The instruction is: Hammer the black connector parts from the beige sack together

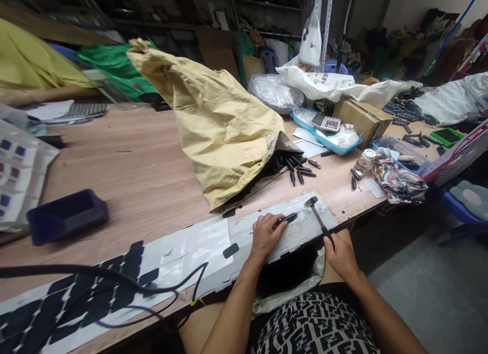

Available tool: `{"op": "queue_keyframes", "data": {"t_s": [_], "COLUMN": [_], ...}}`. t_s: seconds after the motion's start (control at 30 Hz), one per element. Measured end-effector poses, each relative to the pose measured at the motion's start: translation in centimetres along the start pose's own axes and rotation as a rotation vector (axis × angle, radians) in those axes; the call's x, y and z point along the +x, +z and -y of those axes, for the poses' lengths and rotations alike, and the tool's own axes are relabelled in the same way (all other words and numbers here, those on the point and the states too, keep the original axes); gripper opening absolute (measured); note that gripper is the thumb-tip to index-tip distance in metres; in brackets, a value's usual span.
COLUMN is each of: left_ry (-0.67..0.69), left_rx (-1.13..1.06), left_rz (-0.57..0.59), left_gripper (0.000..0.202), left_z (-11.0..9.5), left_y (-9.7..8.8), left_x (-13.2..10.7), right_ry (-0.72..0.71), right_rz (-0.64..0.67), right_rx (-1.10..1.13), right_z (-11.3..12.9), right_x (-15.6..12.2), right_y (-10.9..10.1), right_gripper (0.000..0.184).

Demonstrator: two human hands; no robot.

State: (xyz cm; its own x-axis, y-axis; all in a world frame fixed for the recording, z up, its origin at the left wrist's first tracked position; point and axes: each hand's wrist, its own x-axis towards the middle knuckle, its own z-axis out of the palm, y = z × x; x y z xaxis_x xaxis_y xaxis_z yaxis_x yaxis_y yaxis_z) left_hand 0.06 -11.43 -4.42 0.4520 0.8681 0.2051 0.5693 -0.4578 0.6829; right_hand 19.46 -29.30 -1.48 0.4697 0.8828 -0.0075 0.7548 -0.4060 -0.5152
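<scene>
1. Head view: your left hand [268,233] has its grip around a black cylindrical piece [287,219] over the table [133,155], tip toward 2 o'clock.
2. Your right hand [339,256] grasps a hammer [323,227], pointing toward 11 o'clock.
3. Loose black parts [300,178] lie by a yellow sack [229,130], toward 1 o'clock.

Soft, muted light on the wooden tabletop [148,160], far shelves [267,3] sunk in gloom, pale glare on the near white sheet [190,244], dark shadow inside the tan sack [229,125], hammer [319,218] slightly soft yet legible, blue tray [66,216] at left blurred and stretched
</scene>
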Motion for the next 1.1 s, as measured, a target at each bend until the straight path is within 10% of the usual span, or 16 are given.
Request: {"op": "queue_keyframes", "data": {"t_s": [1.1], "left_ry": [0.031], "left_rx": [0.122], "left_rz": [-0.003], "left_gripper": [0.022], "left_z": [-0.6], "left_y": [0.1], "left_x": [0.4], "right_ry": [-0.066], "right_rz": [0.073], "right_rx": [-0.109], "right_z": [2.2], "right_x": [-0.7], "right_y": [0.1], "right_gripper": [0.033]}}
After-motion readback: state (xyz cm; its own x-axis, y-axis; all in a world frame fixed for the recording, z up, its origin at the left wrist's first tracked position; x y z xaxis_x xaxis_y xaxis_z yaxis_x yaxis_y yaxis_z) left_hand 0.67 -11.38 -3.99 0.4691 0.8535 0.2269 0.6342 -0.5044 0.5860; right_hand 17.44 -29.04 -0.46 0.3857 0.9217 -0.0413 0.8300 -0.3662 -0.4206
